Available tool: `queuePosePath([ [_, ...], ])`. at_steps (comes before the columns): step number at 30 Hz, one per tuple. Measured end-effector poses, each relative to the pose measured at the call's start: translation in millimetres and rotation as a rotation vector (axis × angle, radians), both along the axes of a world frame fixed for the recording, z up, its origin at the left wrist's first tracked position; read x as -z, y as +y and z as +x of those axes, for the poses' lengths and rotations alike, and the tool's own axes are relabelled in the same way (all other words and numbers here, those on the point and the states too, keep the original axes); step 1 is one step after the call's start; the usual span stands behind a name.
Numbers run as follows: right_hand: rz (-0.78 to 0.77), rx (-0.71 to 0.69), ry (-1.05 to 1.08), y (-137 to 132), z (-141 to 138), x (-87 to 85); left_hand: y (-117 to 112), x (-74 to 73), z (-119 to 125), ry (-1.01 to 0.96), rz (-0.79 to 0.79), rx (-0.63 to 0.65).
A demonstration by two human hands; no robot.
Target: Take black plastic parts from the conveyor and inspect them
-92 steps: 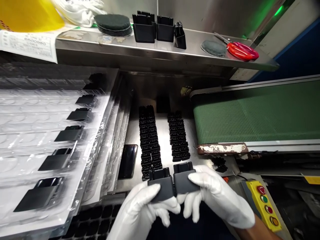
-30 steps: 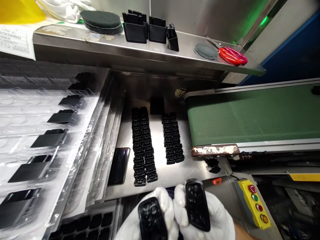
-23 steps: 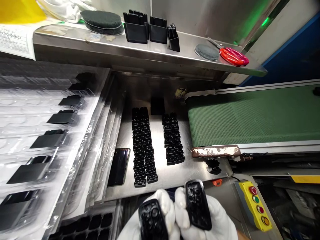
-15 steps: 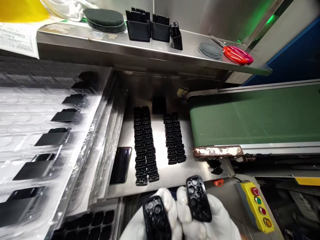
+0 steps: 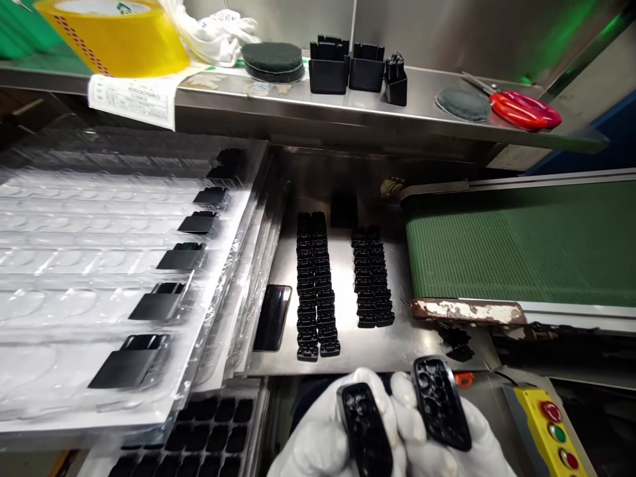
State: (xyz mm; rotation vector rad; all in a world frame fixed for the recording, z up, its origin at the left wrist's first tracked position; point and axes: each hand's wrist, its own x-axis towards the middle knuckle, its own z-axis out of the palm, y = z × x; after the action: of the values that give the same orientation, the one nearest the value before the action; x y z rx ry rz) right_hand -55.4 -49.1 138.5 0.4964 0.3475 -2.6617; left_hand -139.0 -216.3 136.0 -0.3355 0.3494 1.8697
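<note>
Both hands wear white gloves at the bottom of the view. My left hand (image 5: 342,434) is shut on a black moulded plastic part (image 5: 365,430), and its honeycombed end faces up. My right hand (image 5: 442,444) grips a matching black part (image 5: 440,401), which stands tilted just beside the other without clearly touching it. Below them, on a stainless steel table (image 5: 338,351), lie two long rows of small black plastic parts (image 5: 311,285) (image 5: 372,278). My fingers partly hide both held parts, and neither hand touches the rows.
Clear plastic trays (image 5: 99,265) holding black parts are stacked on the left, with a phone (image 5: 272,318) beside them. A green conveyor belt (image 5: 511,252) runs on the right. A steel shelf (image 5: 397,109) carries black parts and red-handled scissors (image 5: 524,109). A yellow control box (image 5: 551,430) sits at lower right.
Compared with the oldest frame, both parts are turned so their honeycombed ends face up. In the last half second, the view swung left, so the scene shifted right. Both hands still hold their parts.
</note>
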Motion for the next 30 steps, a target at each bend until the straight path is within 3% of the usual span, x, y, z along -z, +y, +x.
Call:
queuePosePath([
  [4, 0.023, 0.025, -0.011, -6.4, -5.3, -11.3, 5.2, 0.8, -5.8, 0.058, 0.037, 0.071],
  [7, 0.170, 0.044, 0.028, -3.2, -11.4, -10.8, 7.2, 1.7, -9.6, 0.147, 0.085, 0.006],
  [12, 0.759, 0.078, 0.111, 24.2, -26.1, 3.9, -1.4, 10.8, -26.4, 0.522, -0.314, -0.032],
  [16, 0.977, -0.104, 0.094, 39.5, -33.0, 8.5, -4.8, 19.6, -33.0, 0.481, -0.488, -0.002],
  [20, 1.026, -0.225, 0.087, 34.9, -38.4, 7.0, -3.9, 17.3, -32.7, 0.456, -0.480, 0.073],
  [30, 0.893, -0.185, -0.007, 30.9, -45.6, 10.2, -6.0, 6.3, -34.8, 0.422, -0.546, 0.141],
])
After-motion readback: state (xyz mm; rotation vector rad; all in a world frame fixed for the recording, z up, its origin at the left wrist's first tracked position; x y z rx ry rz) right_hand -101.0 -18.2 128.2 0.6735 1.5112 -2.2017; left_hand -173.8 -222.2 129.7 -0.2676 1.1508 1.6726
